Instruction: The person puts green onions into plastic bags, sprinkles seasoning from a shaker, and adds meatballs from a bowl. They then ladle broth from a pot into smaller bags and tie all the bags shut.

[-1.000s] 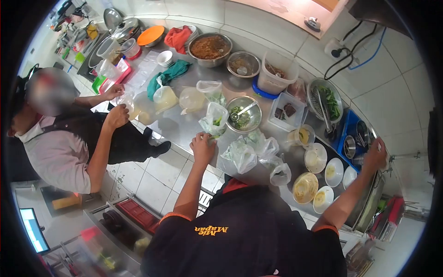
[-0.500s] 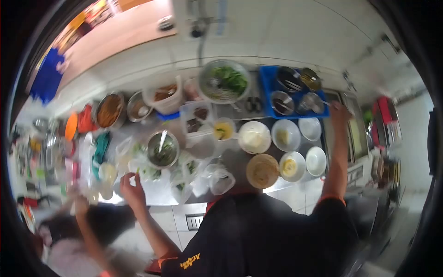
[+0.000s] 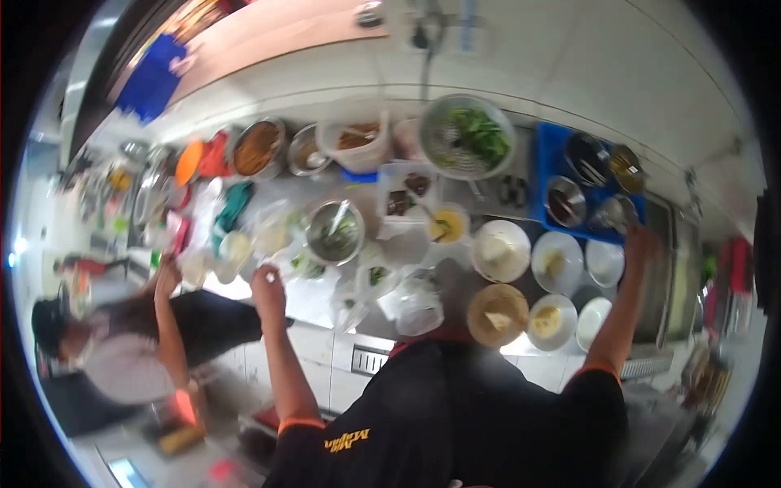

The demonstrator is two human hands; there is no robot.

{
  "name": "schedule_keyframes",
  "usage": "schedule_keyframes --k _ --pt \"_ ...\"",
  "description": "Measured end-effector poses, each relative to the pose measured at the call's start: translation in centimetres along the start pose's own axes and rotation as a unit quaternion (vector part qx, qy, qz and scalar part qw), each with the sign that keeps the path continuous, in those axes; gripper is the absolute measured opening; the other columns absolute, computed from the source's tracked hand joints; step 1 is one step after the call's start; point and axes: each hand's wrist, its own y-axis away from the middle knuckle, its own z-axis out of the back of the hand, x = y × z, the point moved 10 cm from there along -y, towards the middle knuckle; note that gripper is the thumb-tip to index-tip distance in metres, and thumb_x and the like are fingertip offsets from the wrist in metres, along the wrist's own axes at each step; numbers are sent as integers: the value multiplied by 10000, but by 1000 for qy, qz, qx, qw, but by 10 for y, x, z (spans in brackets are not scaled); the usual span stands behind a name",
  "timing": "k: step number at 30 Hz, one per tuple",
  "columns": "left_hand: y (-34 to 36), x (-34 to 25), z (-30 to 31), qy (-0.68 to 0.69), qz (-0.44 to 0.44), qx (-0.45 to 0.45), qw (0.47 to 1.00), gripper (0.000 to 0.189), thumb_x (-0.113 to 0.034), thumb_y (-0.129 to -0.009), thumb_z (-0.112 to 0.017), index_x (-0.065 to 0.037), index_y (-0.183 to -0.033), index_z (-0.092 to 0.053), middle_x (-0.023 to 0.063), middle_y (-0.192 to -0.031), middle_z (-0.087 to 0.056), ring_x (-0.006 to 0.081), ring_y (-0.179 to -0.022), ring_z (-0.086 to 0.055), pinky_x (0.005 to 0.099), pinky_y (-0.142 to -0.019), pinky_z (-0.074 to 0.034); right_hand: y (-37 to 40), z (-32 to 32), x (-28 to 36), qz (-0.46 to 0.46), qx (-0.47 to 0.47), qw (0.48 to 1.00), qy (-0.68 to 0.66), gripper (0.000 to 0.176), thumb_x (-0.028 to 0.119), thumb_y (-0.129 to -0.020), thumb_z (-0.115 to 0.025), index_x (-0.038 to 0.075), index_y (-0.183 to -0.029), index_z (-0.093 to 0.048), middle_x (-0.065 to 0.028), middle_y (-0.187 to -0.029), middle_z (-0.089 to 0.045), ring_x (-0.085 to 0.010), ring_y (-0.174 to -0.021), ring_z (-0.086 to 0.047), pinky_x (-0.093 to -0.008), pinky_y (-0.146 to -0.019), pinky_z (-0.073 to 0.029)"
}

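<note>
My right hand is at the front right corner of the blue tray, with its fingers closed round the handle end of a spoon. The spoon's bowl end lies in a small metal bowl in the tray. Just below stands a white bowl. My left hand is raised at the counter's front edge, its fingers pinched together. Whatever they may hold is too small to make out. Plastic bags of greens and a metal bowl with a spoon are near it.
A colander of leafy greens stands at the back. Several bowls fill the right front. Left of them are a clear container, a yellow sauce tub and a pot of brown food. A co-worker's hand is at the left.
The view has swung left, so the counter appears shifted right and the co-worker shows more fully. My right hand stays by the tray corner; my left hand remains raised and pinched.
</note>
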Motion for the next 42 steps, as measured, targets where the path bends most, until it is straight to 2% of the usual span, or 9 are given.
schedule_keyframes --k 2,10,12,14,21,26,29,38,42 --pt "-2 -12 10 -3 -22 -16 1000 76 1 -741 -589 -9 -814 -610 166 -801 -607 344 -809 -599 404 -731 -465 14 39 17 -12 14 985 -171 340 334 -851 -530 79 -1000 -700 -195 -931 -671 -379 -861 -636 -515 -798 -442" --pt "-39 9 0 41 -67 -26 997 126 -37 -760 -585 -51 -882 -616 152 -881 -604 315 -809 -593 397 -709 -484 -10 -34 -20 -73 86 940 -322 427 390 -869 -520 20 -1003 -686 -217 -875 -661 -326 -823 -633 -408 -762 -459" --pt "-56 19 -4 90 -31 -51 994 147 -91 -792 -610 -69 -935 -637 164 -887 -601 328 -817 -592 405 -716 -483 -15 -61 -46 -86 52 890 -444 450 387 -876 -531 -4 -1051 -668 -178 -927 -673 -241 -876 -616 -380 -796 -456" --pt "-74 24 -6 82 13 -75 994 227 -223 -844 -622 -79 -1016 -653 196 -842 -615 347 -809 -596 425 -724 -483 -41 -98 -74 88 -3 942 -324 449 358 -887 -538 -19 -1104 -650 -145 -1018 -668 -186 -945 -589 -343 -838 -445" --pt "-119 97 -87 188 236 114 947 398 -398 -850 -608 -87 -1093 -660 202 -805 -666 361 -879 -644 420 -772 -497 -40 32 -113 38 -19 896 -442 418 286 -883 -570 -20 -1163 -624 -112 -1150 -617 -206 -1056 -557 -334 -903 -427" --pt "-142 133 -130 130 135 95 978 308 -129 -733 -651 -71 -1033 -681 167 -907 -674 306 -799 -665 387 -747 -509 53 294 69 40 -3 864 -502 501 304 -898 -563 -61 -1240 -537 -156 -1237 -558 -236 -1152 -521 -335 -996 -388" --pt "-137 64 -91 236 -39 41 970 392 6 -655 -603 -53 -1037 -665 165 -1019 -646 273 -674 -638 353 -680 -510 67 338 175 19 56 800 -597 517 315 -898 -590 -63 -1245 -523 -161 -1209 -572 -239 -1151 -532 -336 -1005 -383" --pt "-100 2 -35 339 -64 119 931 472 71 -674 -572 -51 -1128 -617 96 -1181 -584 138 -686 -569 256 -634 -479 205 398 572 384 330 580 -639 267 233 -845 -614 -8 -914 -703 -16 -804 -654 -84 -771 -564 -222 -695 -425" --pt "-98 -3 -30 369 -66 103 921 485 60 -678 -576 -56 -1149 -610 104 -1184 -590 139 -688 -584 256 -625 -488 261 350 674 412 297 732 -454 159 206 -776 -651 62 -763 -718 -24 -715 -665 -168 -750 -591 -350 -754 -386"
